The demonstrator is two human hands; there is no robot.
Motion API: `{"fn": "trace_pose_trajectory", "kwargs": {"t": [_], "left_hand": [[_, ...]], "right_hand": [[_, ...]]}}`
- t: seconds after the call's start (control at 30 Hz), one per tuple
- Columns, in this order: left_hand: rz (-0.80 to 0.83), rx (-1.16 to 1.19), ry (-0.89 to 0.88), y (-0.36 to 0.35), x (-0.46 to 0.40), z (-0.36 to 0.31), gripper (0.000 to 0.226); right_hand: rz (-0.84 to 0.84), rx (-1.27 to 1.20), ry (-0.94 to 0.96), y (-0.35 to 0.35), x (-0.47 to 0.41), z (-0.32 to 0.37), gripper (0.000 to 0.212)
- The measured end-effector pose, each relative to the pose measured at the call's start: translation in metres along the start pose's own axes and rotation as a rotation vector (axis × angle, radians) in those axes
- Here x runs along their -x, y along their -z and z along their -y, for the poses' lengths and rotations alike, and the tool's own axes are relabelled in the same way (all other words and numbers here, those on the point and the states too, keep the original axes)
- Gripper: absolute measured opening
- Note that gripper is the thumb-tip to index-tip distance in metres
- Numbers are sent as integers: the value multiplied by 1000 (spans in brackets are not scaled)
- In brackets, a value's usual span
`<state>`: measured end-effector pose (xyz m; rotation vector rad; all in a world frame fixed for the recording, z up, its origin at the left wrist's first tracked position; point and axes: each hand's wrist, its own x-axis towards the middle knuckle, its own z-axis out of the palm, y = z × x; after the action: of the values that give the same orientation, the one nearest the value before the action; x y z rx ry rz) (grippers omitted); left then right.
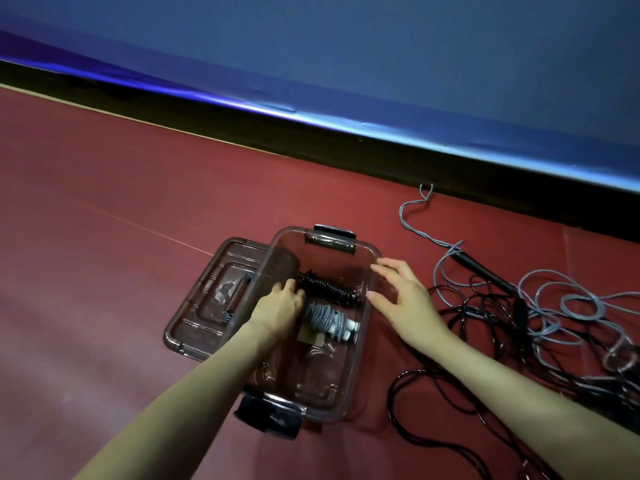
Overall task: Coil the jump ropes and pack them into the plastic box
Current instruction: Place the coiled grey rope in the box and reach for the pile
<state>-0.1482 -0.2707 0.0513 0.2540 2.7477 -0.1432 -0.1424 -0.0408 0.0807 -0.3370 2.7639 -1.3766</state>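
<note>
Red sports flooring (121,202) fills most of the frame, with a blue padded wall (381,46) running across the top above a dark base strip. At centre sits the clear plastic box (349,372), open, its lid (204,299) lying flat on the floor just to its left.

Two ropes look packed already: a black coiled rope (329,289) lies across the far half of the box, and a grey coiled rope (325,318) with pale handle ends lies just nearer the camera, beside it. The left hand (280,301) reaches down into the box at the left end of the black coil; its fingers are bent over that end and seem to touch it, but whether they actually grasp it I cannot tell from here. The right hand (401,292) hovers over the box's right rim with fingers spread and relaxed, holding nothing.

Plenty is left. At the right of the frame a heap of loose grey rope (568,303) lies tangled with loose black rope (433,375), spilling to the lower right corner, all uncoiled. How many ropes are in that heap I cannot count. By my reckoning the job is in its early part: two bundles in, the pile untouched, lid not yet on.
</note>
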Motion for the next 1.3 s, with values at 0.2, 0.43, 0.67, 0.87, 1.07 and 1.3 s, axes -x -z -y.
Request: {"fn": "trace_pose_trajectory", "kwargs": {"t": [0.2,0.43,0.67,0.87,1.07,1.3], "left_hand": [[-77,-29,38,-4,-9,-8,32],[-155,-60,72,-4,-18,-13,32],[-85,23,55,-6,-19,-11,37],[-481,505,117,16,2,-29,17],[-659,973,-9,70,37,-84,19],[-473,836,-229,116,51,-175,15]], "right_hand": [[9,32,26,1,1,-5,47],[20,43,17,0,2,-6,48],[65,60,5,5,0,-5,48],[15,75,14,29,7,-8,44],[-146,36,-124,73,37,-16,37],[-239,137,-217,177,110,-26,22]]}}
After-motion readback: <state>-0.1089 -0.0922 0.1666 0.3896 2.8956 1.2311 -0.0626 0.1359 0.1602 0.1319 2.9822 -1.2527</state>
